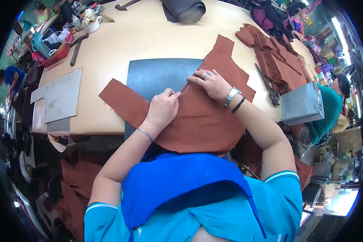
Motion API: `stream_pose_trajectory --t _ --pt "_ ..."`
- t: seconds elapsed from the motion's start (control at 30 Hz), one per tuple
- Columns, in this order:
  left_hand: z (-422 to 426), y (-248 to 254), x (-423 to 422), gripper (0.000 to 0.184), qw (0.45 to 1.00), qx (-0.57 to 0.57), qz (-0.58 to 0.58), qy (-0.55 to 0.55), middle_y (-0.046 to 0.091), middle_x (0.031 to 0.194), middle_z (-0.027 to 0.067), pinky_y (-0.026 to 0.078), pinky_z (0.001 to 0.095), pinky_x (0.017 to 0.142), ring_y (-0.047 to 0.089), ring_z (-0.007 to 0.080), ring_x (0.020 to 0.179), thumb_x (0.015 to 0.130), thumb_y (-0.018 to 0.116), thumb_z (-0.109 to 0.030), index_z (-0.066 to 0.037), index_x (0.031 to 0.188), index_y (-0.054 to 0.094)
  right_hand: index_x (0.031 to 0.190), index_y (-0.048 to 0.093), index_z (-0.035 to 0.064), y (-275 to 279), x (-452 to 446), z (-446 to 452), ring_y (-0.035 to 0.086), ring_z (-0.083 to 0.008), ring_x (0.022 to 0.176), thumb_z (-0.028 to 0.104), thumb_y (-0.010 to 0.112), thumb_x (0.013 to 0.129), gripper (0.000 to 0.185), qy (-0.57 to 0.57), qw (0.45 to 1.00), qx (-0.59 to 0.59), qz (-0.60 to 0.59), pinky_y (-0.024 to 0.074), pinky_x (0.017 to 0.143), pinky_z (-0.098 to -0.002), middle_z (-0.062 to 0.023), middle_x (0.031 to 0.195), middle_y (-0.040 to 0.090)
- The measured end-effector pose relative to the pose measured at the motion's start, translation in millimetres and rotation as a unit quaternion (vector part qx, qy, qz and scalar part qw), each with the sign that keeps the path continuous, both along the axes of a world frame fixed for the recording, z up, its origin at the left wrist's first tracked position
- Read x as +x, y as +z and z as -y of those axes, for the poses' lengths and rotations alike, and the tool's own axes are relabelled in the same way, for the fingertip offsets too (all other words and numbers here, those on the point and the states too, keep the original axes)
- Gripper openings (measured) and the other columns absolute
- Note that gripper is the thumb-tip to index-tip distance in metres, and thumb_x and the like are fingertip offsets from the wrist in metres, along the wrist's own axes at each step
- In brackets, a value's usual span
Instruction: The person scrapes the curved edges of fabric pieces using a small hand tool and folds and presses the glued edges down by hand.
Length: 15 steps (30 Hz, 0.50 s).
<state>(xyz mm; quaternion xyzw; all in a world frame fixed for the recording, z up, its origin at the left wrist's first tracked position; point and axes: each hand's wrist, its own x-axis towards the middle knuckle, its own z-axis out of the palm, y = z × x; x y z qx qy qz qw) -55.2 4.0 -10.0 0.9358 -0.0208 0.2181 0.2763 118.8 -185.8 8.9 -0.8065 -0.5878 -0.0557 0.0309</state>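
A cut piece of reddish-brown sheet material (201, 125), thin leather or cloth, lies in front of me, with one strip reaching left and another up to the right. Part of it rests on a dark flat board (161, 72). My left hand (163, 105) is closed, thumb and fingers pinching the piece along its inner edge, which looks folded over. Just up and to the right, my right hand (213, 84) grips the same edge, fingers bent and pressing on the fold. The material between the fingertips is mostly hidden.
A hammer (77, 50) lies by a red basket (58, 54) at left, near a grey flat plate (62, 97). Scissors (267, 85), more brown pieces (276, 58) and a grey metal block (302, 103) are at right. A dark roll (183, 10) sits far back. Other people work around the table.
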Motion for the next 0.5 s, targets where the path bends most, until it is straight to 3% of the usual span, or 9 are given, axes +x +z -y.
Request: stream_pose_trajectory --t 0.17,0.27,0.5 --pt "-6.2 2.8 -9.6 0.016 0.999 0.034 -0.004 0.007 0.065 0.09 0.0064 0.047 0.0391 0.072 0.065 0.0249 0.08 0.09 0.063 -0.014 -0.009 0.1 0.074 0.144 0.048 0.021 -2.3 -1.0 -2.0 0.046 -0.0284 0.135 0.006 0.048 0.089 0.057 0.048 0.997 0.007 0.056 0.041 0.106 -0.0553 -0.0091 0.142 0.05" --pt "-10.4 2.7 -13.6 0.014 0.999 0.034 0.002 0.004 0.065 0.087 0.0039 0.045 0.037 0.074 0.064 0.0227 0.079 0.089 0.064 -0.014 -0.01 0.098 0.075 0.144 0.045 0.0249 1.6 -11.5 -4.4 0.043 -0.0266 0.137 0.013 0.047 0.093 0.053 0.011 0.998 -0.054 0.042 0.0403 0.105 -0.062 -0.0075 0.144 0.048" --pt "-13.9 2.2 -22.0 0.011 0.999 0.047 0.014 0.0 0.065 0.086 0.0015 0.043 0.0363 0.075 0.064 0.0211 0.078 0.088 0.065 -0.014 -0.011 0.094 0.074 0.146 0.044 0.0263 -2.4 -26.5 -6.3 0.044 -0.0273 0.137 0.017 0.047 0.095 0.052 0.025 0.996 -0.067 0.053 0.0379 0.106 -0.0645 -0.009 0.146 0.047"
